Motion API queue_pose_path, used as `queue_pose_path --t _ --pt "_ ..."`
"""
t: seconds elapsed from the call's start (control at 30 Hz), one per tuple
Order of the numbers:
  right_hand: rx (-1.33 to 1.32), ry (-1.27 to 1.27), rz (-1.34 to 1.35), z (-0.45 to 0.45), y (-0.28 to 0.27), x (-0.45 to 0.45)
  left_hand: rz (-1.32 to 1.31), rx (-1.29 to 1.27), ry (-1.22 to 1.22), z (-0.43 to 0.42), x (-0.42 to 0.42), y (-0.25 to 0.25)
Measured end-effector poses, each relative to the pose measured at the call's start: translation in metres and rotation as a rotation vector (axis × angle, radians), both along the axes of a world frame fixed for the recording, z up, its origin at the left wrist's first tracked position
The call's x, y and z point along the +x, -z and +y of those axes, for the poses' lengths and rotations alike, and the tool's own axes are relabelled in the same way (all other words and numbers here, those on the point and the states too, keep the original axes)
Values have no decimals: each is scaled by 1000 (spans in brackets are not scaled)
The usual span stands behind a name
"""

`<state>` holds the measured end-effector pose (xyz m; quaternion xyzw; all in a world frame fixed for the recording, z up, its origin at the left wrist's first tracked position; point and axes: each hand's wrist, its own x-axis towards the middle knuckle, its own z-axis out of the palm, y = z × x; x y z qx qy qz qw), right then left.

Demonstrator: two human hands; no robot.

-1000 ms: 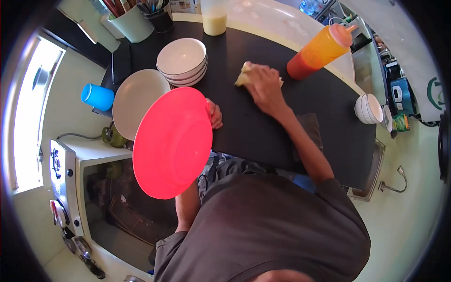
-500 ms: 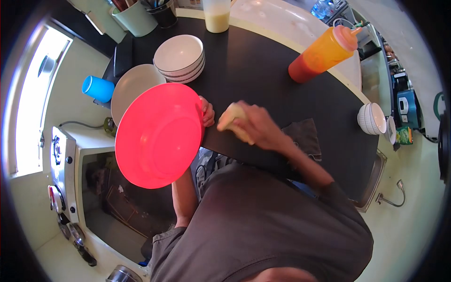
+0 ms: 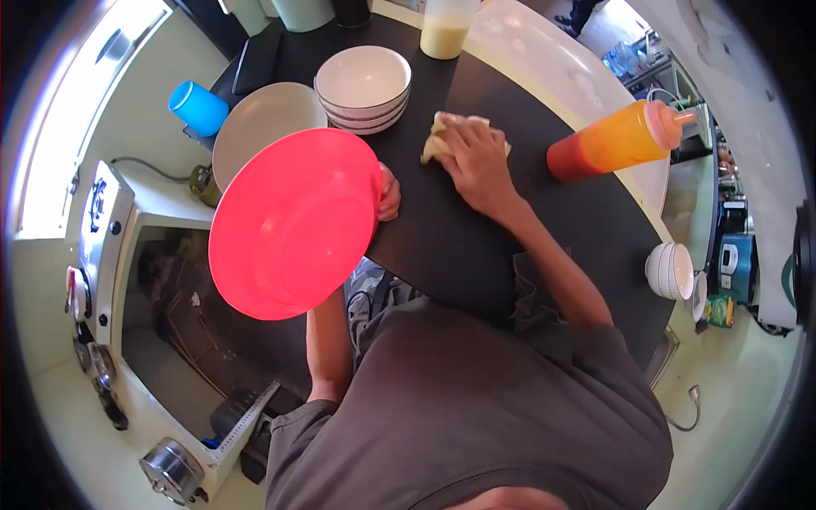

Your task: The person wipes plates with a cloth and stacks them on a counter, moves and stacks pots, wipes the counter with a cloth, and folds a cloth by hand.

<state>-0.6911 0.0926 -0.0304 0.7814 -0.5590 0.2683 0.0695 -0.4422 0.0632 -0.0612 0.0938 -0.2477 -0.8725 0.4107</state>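
My left hand point(image 3: 388, 194) grips the rim of a pink plastic basin point(image 3: 293, 225). The basin is tilted, its inside facing up, past the left edge of the black countertop point(image 3: 442, 234). Bunched under the fingers of my right hand point(image 3: 478, 166) is a pale yellow cloth point(image 3: 436, 148), which seems to rest on the countertop. To the left of that hand is a stack of white bowls point(image 3: 363, 81). A squeeze bottle point(image 3: 616, 140) with red and orange contents stands to its right. Near my right forearm lies a dark rag point(image 3: 534, 293).
Behind the basin is a large beige plate point(image 3: 263, 119), with a blue cup point(image 3: 197, 108) beside it. A container of pale liquid point(image 3: 446, 30) stands at the back. Small white bowls point(image 3: 670, 270) sit at the right edge. A stove point(image 3: 106, 246) is on the left.
My right hand has moved forward with the yellow cloth, from near the front edge onto the middle of the countertop. My left hand still holds the basin. The view has shifted slightly.
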Motion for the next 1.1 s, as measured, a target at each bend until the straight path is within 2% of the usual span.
queue_pose_path --t 0.2,0.3,0.4,0.43,0.5,0.57,0.63,0.7,0.73,0.8,0.87,0.93,1.0,1.07,1.1 --pt "330 -193 -74 82 -31 41 41 -15 17 -4 -2 5" --pt "480 -394 -191 112 -40 48 64 -32 37 -3 -3 6" --pt "748 -326 -431 116 -57 38 83 -48 64 -5 -2 7" --pt "853 -270 -586 112 -65 32 91 -48 74 -5 -2 7" --pt "663 -205 -549 98 -84 16 85 -67 95 -4 -1 3" --pt "443 7 -299 76 -101 -7 81 -80 129 -5 -1 1" --pt "238 141 -279 45 -100 -32 78 -95 164 -2 -1 -1" --pt "101 334 -149 5 -75 -62 84 -107 201 -1 -2 -2" --pt "93 409 -173 -9 -64 -64 85 -111 213 0 -2 -2" --pt "48 247 -44 -27 -15 -64 93 -116 239 1 -3 -3" --pt "-255 372 93 -11 12 -8 92 -132 260 0 -5 -4" --pt "-52 381 -36 15 11 19 93 -144 274 -2 -5 -6" --pt "-75 271 -67 39 7 33 90 -154 285 -3 -6 -8" --pt "144 218 39 81 -17 60 84 -165 304 -5 -5 -11" --pt "85 189 14 101 -16 74 84 -164 308 -6 -5 -12"
